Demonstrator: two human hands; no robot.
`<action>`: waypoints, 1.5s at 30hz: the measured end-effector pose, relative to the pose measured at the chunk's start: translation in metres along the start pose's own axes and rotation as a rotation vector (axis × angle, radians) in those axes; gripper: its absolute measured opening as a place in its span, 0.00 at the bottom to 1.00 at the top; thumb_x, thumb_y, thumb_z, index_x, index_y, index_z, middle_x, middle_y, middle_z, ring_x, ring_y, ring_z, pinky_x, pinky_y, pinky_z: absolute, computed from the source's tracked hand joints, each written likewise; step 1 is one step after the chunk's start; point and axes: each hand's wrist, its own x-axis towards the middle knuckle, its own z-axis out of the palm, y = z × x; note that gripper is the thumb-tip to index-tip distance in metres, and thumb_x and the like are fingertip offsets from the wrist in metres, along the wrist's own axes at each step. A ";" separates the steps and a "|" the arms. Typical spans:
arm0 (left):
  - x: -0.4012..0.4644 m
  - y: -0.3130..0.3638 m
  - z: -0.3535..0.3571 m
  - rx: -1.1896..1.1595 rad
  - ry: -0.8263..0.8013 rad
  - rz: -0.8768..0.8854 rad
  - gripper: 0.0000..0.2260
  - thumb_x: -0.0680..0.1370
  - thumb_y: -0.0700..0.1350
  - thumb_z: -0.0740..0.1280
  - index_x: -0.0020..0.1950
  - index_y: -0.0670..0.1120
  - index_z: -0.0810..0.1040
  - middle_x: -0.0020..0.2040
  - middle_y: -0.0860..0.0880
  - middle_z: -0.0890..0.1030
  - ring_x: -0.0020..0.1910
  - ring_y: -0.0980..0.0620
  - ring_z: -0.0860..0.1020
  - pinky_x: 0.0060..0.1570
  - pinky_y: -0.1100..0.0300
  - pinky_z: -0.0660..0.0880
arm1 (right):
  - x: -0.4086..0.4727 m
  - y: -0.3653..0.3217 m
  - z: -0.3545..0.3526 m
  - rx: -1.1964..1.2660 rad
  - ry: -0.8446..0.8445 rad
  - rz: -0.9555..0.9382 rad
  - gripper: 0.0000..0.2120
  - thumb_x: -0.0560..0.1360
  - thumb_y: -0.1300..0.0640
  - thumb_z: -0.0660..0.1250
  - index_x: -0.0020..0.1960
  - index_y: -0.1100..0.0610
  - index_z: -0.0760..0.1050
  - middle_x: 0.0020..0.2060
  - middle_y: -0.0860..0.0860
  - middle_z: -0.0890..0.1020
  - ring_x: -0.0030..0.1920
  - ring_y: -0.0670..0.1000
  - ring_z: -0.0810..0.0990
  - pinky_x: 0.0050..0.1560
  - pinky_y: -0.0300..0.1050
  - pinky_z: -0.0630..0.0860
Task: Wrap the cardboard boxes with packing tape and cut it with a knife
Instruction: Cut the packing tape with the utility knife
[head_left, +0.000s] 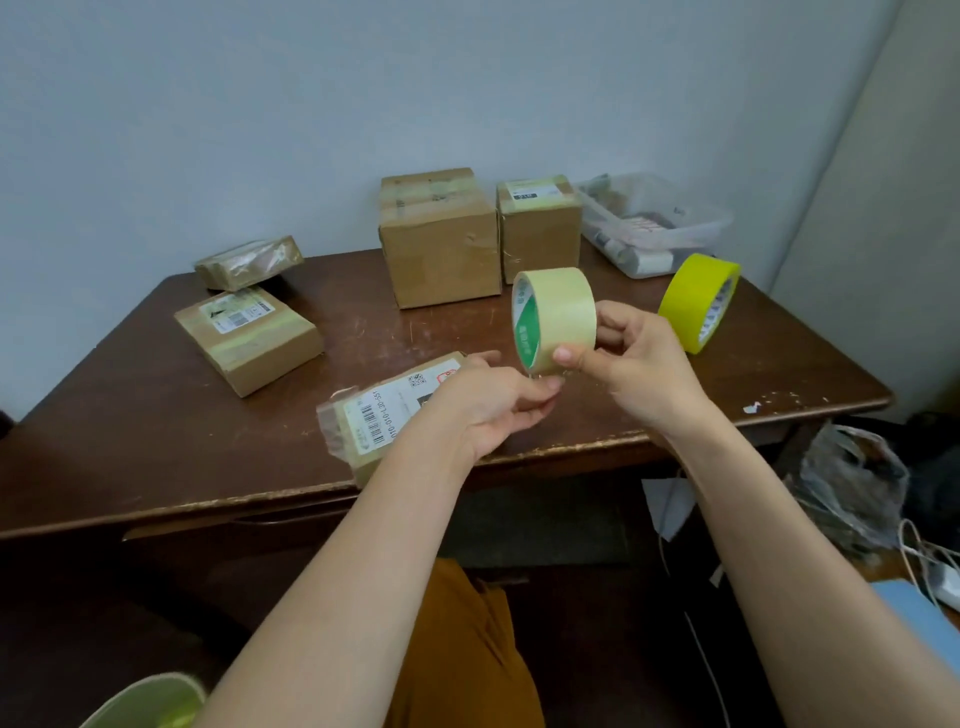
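So you've got the pale cream roll of packing tape with the green inner label (553, 319) held upright above the dark brown wooden counter (156, 426), a bit right of centre. Your right hand (636, 358) has its grip clamped on the roll, thumb on the near face and fingers curled round the far side. Your left hand (498, 400) is pinching at the bottom edge of the roll, fingertips together on what looks like the loose tape end.

Under your left wrist lies a flat cardboard parcel with a white barcode label (384, 415), near the counter's front edge. Another flat labelled cardboard box (248, 340) sits to the left, a small clear-wrapped parcel (249, 261) behind it. Two taller brown cardboard boxes (439, 239) stand side by side at the far edge. A bright yellow tape roll (698, 301) stands on edge to the right, just in front of a clear plastic tub (654, 223).
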 end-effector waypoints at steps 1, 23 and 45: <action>0.001 0.000 0.005 0.021 -0.011 -0.009 0.40 0.71 0.25 0.70 0.76 0.48 0.57 0.62 0.39 0.75 0.54 0.45 0.79 0.38 0.55 0.81 | 0.000 0.002 -0.004 0.002 0.030 -0.001 0.14 0.70 0.65 0.76 0.50 0.50 0.80 0.47 0.46 0.86 0.51 0.46 0.84 0.54 0.45 0.80; 0.038 -0.026 0.037 0.338 0.042 -0.138 0.19 0.73 0.28 0.71 0.59 0.43 0.70 0.55 0.43 0.75 0.52 0.47 0.79 0.47 0.58 0.81 | 0.005 0.055 -0.035 0.055 0.281 0.151 0.16 0.73 0.67 0.73 0.51 0.49 0.73 0.44 0.46 0.86 0.45 0.45 0.85 0.45 0.38 0.81; 0.088 -0.057 0.051 0.991 0.417 0.212 0.13 0.75 0.45 0.74 0.57 0.44 0.79 0.58 0.46 0.71 0.41 0.46 0.82 0.26 0.65 0.75 | 0.012 0.098 -0.033 -0.444 0.294 0.223 0.18 0.73 0.55 0.76 0.52 0.49 0.66 0.45 0.45 0.81 0.46 0.53 0.81 0.49 0.59 0.79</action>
